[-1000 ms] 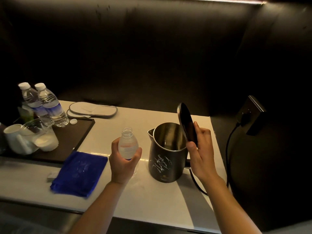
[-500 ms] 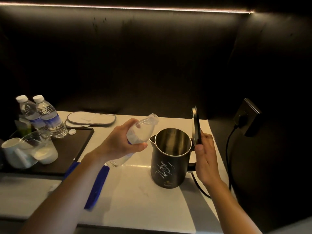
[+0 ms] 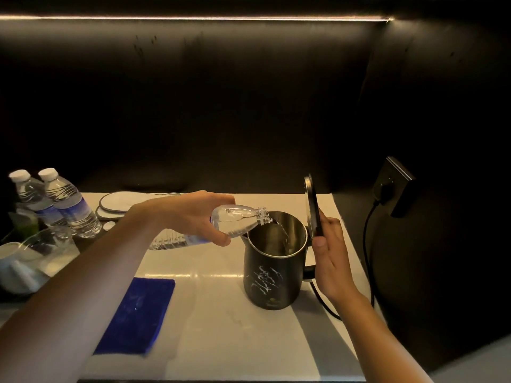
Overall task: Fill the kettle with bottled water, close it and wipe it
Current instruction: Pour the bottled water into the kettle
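A black kettle [image 3: 269, 280] with white markings stands on the white counter, its steel inside showing. Its lid [image 3: 313, 210] stands upright on the hinge, and my right hand [image 3: 330, 255] holds that lid back by its edge. My left hand [image 3: 190, 214] grips an uncapped clear water bottle [image 3: 235, 221], tipped nearly level with its mouth over the kettle's rim. Water runs from the bottle into the kettle. A folded blue cloth [image 3: 137, 310] lies on the counter in front of the kettle, to its left, partly under my left forearm.
Two capped full bottles [image 3: 62, 201] stand at the far left beside a dark tray with a white cup [image 3: 16, 268] and glassware. A loose white cap [image 3: 109, 225] and slippers [image 3: 119, 203] lie behind. The kettle's cord [image 3: 367, 244] runs to a wall socket [image 3: 392, 186] at right.
My left hand lifted the open bottle from upright in front of me, swung it right and tipped it over the kettle; water now pours in. My right hand kept the lid up.
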`<control>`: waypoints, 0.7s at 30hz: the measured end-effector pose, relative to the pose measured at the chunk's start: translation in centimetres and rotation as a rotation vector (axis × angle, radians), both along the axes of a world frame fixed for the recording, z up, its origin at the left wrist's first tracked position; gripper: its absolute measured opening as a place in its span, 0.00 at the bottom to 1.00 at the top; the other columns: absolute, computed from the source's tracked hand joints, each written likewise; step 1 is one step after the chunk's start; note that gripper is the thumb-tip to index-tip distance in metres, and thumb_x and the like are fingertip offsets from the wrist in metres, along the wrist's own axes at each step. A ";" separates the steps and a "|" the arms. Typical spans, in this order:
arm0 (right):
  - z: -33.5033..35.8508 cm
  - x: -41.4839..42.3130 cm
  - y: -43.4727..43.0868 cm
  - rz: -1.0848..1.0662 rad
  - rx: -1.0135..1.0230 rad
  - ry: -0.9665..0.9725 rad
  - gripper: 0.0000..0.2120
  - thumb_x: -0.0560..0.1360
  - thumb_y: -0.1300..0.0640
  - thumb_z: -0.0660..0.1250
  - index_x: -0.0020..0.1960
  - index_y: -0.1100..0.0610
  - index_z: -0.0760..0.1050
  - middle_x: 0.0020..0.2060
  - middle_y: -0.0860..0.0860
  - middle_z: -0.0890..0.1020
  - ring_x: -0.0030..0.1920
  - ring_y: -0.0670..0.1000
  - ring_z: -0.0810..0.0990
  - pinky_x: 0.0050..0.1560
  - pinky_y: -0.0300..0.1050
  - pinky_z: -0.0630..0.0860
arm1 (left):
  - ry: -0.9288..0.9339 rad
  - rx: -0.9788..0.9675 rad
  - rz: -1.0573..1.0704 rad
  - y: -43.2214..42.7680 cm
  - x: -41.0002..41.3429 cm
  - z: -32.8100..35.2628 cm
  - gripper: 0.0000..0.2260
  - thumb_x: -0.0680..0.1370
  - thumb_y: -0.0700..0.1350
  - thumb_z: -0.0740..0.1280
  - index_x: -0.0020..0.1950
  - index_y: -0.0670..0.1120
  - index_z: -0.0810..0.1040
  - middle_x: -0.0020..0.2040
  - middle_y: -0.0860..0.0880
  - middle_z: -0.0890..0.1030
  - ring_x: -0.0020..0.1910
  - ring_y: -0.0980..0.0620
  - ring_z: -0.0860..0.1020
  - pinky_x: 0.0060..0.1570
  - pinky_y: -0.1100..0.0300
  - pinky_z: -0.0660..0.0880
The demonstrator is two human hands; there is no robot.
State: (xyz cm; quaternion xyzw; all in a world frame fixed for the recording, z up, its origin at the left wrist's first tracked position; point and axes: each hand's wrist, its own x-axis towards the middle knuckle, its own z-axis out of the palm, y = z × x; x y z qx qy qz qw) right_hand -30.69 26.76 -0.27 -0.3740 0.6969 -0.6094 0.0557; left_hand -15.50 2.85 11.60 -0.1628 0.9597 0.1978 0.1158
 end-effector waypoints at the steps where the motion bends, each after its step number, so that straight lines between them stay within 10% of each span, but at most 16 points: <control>1: -0.1 0.0 0.0 0.002 0.001 0.000 0.48 0.72 0.22 0.49 0.75 0.57 0.70 0.58 0.50 0.72 0.58 0.39 0.74 0.57 0.26 0.70 | -0.014 -0.011 -0.009 0.1 -0.1 0.4 0.40 0.61 0.68 0.72 0.72 0.60 0.67 0.69 0.55 0.76 0.63 0.49 0.76 0.59 0.48 0.79; 21: -0.1 -0.2 -0.1 -0.003 0.021 -0.001 0.44 0.74 0.23 0.49 0.75 0.54 0.70 0.58 0.51 0.72 0.59 0.41 0.73 0.57 0.26 0.70 | -0.184 -0.139 -0.017 0.7 -1.8 2.7 0.39 0.69 0.59 0.76 0.76 0.54 0.64 0.73 0.52 0.72 0.68 0.47 0.73 0.66 0.49 0.75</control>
